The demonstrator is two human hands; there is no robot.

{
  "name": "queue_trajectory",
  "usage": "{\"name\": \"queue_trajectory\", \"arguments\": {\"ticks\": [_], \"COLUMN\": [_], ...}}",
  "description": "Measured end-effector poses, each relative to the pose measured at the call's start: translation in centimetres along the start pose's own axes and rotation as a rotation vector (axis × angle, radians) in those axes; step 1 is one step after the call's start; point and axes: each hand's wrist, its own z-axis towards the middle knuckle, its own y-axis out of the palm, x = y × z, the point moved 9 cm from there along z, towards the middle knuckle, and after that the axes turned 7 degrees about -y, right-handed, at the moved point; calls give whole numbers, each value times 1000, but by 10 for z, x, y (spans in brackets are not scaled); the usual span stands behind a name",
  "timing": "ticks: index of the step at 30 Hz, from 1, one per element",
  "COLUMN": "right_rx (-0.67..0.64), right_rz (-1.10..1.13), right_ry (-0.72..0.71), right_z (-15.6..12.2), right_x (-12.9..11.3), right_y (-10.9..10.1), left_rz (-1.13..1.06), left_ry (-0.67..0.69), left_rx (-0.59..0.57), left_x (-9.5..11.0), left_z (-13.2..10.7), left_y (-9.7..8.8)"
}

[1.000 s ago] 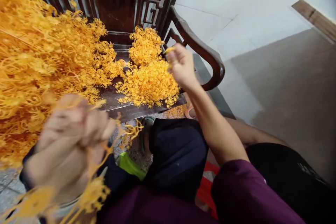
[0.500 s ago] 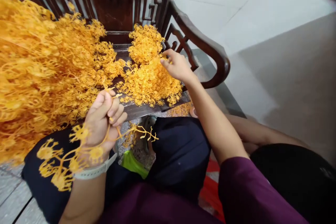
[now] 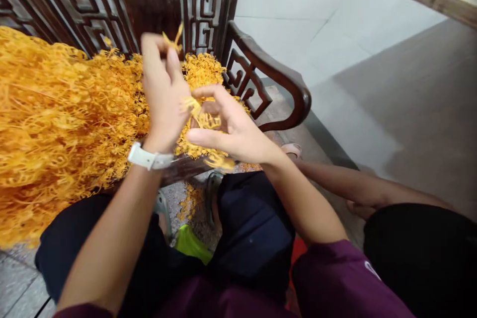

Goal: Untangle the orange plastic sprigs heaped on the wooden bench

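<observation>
My left hand (image 3: 166, 87), with a pale watch on its wrist, is raised over the bench and closed on an orange plastic flower sprig (image 3: 175, 42), whose stem ends stick up past the thumb. Orange flower heads (image 3: 201, 115) hang below it, beside the palm. My right hand (image 3: 233, 124) curves around these heads with thumb and fingers apart; whether it touches them is blurred. Behind the hands lies a small heap of orange flower sprigs (image 3: 203, 70), partly hidden. A far larger pile of the same sprigs (image 3: 70, 124) spreads on the left.
The dark carved wooden bench (image 3: 179, 171) has a curved armrest (image 3: 276, 67) at the right. Orange bits (image 3: 190, 201) and a bright green thing (image 3: 192, 244) lie on the floor between my feet. Another person's leg (image 3: 335, 181) is close on the right.
My left hand has risen and moved right with the sprig. My right hand has come off the small heap, down and left, to the hanging flower heads. The camera view has shifted slightly.
</observation>
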Motion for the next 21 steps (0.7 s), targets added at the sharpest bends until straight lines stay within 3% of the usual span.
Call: {"name": "queue_trajectory", "arguments": {"ticks": [2,5,8,10,14,18,21], "right_rx": [101,129,148,162,192,117,74], "right_rz": [78,250,423,479,374,183,148], "right_ry": [17,76,196,254,193,124,123], "right_z": [0,3,0,-4,-10,-12,-11], "right_x": [3,20,47,64,82,86,88], "right_y": [-8,-23,-38,-42,-47,-49,-53], "left_rz": [107,287,479,568,805,1170,1204], "left_ry": [39,146,367,481,474,517,509], "left_rx": [6,26,47,26,-135,-274,-327], "left_x": [10,28,50,53,23,-10,-21], "left_z": [-9,-16,-17,-17,-11,-4,3], "left_y": [3,2,2,2,-1,-2,-1]}}
